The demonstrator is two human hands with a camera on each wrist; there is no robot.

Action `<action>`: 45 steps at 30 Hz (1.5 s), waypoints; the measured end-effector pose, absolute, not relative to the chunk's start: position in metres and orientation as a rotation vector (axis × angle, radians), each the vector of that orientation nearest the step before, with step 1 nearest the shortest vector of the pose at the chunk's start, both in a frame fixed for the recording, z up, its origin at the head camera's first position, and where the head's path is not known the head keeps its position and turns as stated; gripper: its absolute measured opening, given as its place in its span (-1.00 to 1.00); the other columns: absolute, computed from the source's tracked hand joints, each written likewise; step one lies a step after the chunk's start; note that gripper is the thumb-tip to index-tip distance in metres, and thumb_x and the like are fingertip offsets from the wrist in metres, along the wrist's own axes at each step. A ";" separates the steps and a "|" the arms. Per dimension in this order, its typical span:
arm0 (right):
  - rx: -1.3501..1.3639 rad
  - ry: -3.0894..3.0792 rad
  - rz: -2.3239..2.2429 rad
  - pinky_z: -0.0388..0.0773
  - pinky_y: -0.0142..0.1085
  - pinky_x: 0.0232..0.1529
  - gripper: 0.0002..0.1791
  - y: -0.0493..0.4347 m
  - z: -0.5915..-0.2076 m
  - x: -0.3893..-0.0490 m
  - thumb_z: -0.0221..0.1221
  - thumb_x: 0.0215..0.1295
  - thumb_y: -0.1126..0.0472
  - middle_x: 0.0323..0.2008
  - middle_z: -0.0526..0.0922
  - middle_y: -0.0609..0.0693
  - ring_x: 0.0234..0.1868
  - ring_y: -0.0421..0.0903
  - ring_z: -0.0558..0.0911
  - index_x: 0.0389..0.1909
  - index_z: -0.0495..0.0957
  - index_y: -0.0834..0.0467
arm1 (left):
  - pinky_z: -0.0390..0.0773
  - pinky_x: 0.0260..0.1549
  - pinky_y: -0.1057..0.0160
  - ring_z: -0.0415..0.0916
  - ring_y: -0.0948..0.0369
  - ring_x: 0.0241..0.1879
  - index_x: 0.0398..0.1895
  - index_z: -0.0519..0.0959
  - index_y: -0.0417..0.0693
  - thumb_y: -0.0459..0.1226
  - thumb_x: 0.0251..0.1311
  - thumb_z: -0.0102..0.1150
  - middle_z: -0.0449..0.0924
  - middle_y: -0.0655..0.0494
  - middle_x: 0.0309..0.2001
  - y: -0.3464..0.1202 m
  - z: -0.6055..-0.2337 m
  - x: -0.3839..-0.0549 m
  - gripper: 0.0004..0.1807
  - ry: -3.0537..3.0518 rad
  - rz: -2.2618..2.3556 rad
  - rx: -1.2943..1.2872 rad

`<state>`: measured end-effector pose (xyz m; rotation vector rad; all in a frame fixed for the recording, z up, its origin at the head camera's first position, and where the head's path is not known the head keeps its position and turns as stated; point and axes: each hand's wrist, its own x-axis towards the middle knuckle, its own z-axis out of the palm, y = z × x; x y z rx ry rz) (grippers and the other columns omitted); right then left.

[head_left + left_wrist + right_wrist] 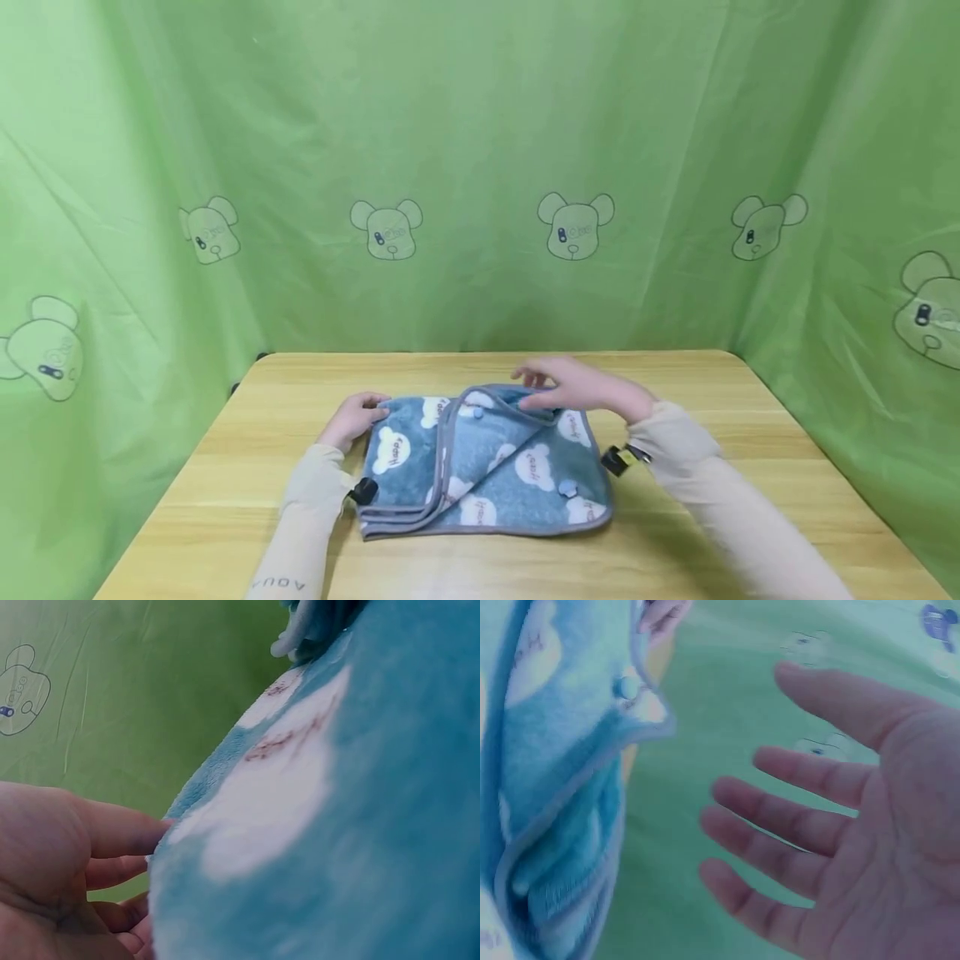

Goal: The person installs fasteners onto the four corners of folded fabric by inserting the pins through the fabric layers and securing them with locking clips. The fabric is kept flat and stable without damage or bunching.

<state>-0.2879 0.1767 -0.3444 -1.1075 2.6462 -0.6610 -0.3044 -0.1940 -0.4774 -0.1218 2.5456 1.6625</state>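
Observation:
A teal fleece blanket (525,467) with white bear heads and grey edging lies folded on the wooden table. Its upper layer is turned back in a diagonal flap (480,450), and light blue round snaps (568,488) show on it. At the blanket's far left corner, my left hand (356,419) touches the edge; in the left wrist view its fingers (127,829) reach the border fairly straight. Over the far right part hovers my right hand (573,385), fingers spread. In the right wrist view the right palm (877,825) faces the camera with nothing in it, apart from the cloth.
The wooden table (750,483) carries the blanket near its front middle. Green curtains (480,300) with printed bear heads hang behind it and on both sides. Each wrist wears a small black camera, such as the right camera (617,460).

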 end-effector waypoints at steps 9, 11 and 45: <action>-1.085 2.577 -0.440 0.29 -0.01 0.38 -0.30 0.115 -0.374 -0.338 0.22 0.29 -0.07 0.34 0.40 0.16 0.38 0.13 0.35 0.35 0.32 0.19 | 0.45 -0.29 0.39 0.48 0.21 -0.21 0.11 0.52 -0.33 -0.39 0.25 0.15 0.57 -0.23 0.06 -0.196 -0.479 -0.303 -0.64 2.511 1.690 -0.146; -1.087 2.529 -0.438 0.27 -0.02 0.40 -0.29 0.109 -0.382 -0.348 0.23 0.29 -0.05 0.37 0.36 0.18 0.40 0.13 0.32 0.36 0.31 0.20 | 0.46 -0.30 0.39 0.48 0.23 -0.24 0.11 0.52 -0.32 -0.38 0.25 0.15 0.57 -0.21 0.04 -0.196 -0.479 -0.304 -0.64 2.506 1.693 -0.162; -0.955 2.343 -0.839 0.43 -0.32 0.08 -0.59 0.110 -0.425 -0.383 0.30 0.02 0.37 -0.06 0.65 0.11 -0.07 -0.16 0.55 -0.02 0.57 0.28 | 0.41 -0.40 0.38 0.36 0.31 -0.45 0.11 0.52 -0.29 -0.34 0.30 0.12 0.60 -0.12 -0.05 -0.196 -0.482 -0.310 -0.66 2.495 1.716 -0.220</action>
